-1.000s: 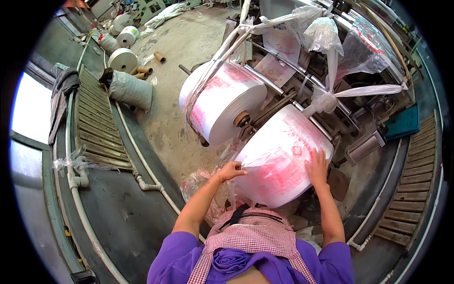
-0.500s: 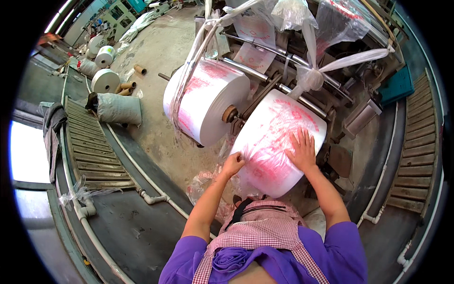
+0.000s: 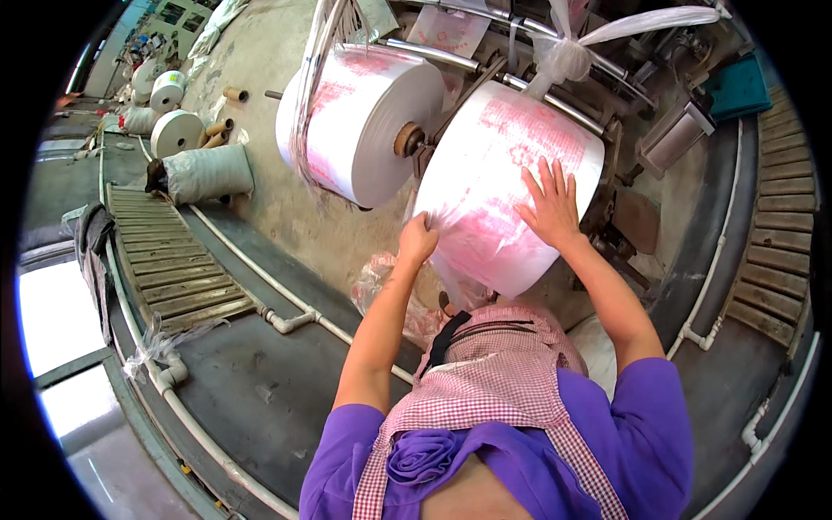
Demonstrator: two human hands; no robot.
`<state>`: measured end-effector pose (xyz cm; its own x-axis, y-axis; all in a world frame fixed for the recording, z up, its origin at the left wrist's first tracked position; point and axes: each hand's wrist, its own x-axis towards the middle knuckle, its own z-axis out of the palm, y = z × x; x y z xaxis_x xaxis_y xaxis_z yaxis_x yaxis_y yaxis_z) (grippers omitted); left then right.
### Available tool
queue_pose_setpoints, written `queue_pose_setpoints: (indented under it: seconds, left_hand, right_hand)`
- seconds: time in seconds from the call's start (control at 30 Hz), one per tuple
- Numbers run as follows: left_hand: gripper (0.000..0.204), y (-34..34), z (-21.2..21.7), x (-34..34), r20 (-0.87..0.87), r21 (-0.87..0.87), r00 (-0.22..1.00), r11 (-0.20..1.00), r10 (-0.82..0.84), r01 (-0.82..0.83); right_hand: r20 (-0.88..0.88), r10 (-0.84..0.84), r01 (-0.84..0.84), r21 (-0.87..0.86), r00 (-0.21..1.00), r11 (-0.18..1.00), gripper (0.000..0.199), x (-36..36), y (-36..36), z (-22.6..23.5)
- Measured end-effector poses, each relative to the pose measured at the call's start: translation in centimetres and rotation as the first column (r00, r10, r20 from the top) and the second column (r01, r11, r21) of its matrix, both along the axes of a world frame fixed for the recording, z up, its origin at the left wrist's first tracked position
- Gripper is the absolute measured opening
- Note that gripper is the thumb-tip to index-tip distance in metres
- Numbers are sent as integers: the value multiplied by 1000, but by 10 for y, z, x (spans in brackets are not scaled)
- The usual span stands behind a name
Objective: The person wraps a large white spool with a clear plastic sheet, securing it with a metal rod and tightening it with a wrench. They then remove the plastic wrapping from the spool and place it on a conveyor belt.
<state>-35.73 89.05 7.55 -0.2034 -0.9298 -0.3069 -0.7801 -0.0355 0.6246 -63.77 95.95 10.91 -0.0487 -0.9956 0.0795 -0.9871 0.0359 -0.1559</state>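
Observation:
In front of me is a large roll of white plastic film [image 3: 494, 165] with red print, mounted at the machine. My right hand [image 3: 553, 206] lies flat on its face with the fingers spread. At the roll's left edge, my left hand [image 3: 419, 237] is closed in a pinch on the film, which creases out from the fingers. A second printed film roll [image 3: 355, 121] sits to the left on a shaft with a brown core [image 3: 409, 139]. Bundled plastic strips [image 3: 314, 95] hang over that roll. Knotted clear plastic [image 3: 562, 62] is tied above the nearer one.
Metal rollers [image 3: 433, 54] of the machine run behind the rolls. Crumpled film [image 3: 381, 286] lies on the floor by my left forearm. Farther left are a wrapped bundle [image 3: 208, 173], white rolls [image 3: 176, 133] and cardboard cores [image 3: 217, 134]. A teal crate [image 3: 737, 87] stands at right.
The view has tilted, so the rolls sit higher in the picture. My left hand still pinches the roll's left edge, and my right hand stays spread on the film, its fingers more apart.

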Motion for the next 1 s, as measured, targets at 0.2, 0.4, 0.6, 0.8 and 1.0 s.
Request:
queue_pose_setpoints:
  seconds: [0.2, 0.4, 0.6, 0.8, 1.0]
  left_hand:
    - [16, 27, -38, 48, -399, 233, 848, 933, 350, -275]
    - [16, 15, 23, 17, -624, 258, 684, 926, 378, -277]
    - [27, 46, 43, 9, -645, 418, 693, 908, 321, -31]
    - [31, 78, 1, 41, -501, 496, 805, 868, 318, -34]
    - [28, 87, -54, 49, -73, -94, 986, 983, 152, -158]
  right_hand:
    - [-66, 1, -5, -71, 998, 997, 66, -10, -13, -1]
    - [-64, -20, 24, 58, 998, 998, 65, -44, -39, -5]
    - [88, 45, -47, 12, 995, 999, 61, -91, -77, -28]
    - [184, 67, -61, -40, 981, 997, 54, -86, -77, -34]
    - [-31, 160, -162, -102, 987, 981, 63, -31, -39, -11]
